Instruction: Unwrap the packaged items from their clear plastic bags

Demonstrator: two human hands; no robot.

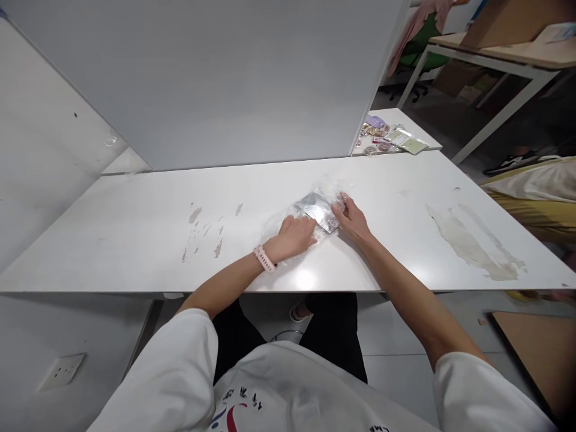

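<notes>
A flat silvery packet point(318, 210) lies inside a crumpled clear plastic bag point(288, 217) on the white table point(135, 240). My left hand point(294, 235), with a pink watch on its wrist, presses on the plastic at the packet's left side, fingers curled down. At the packet's right edge my right hand point(351, 217) grips the plastic and the packet, fingers closed on them.
Peeled patches mark the table point(472, 246) at the right and left of centre. A grey partition point(225, 78) stands behind it. Small packets and trinkets point(387, 137) lie on a further table. A person's leg point(535, 192) shows at the right edge.
</notes>
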